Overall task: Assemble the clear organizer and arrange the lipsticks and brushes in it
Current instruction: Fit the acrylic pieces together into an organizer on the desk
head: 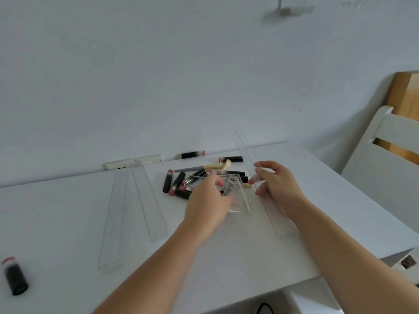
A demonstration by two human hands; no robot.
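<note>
right hand [275, 184] pinches the long clear panel [254, 175] at 3 o'clock; left hand [209, 200] grips small clear dividers [235, 193]. likely stiff, slick, light: hold by edges.

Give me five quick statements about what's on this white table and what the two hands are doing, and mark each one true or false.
1. The right hand holds a long clear panel on its edge. True.
2. Two more long clear panels stand upright at the left. False: they lie flat on the table.
3. One lipstick lies apart from the rest, near the table's front left corner. True.
4. The left hand rests idle on bare table. False: it is at a stack of small clear pieces beside the lipstick pile.
5. The lipsticks are already sorted into a finished organizer. False: they lie loose, and the organizer is still in parts.
</note>
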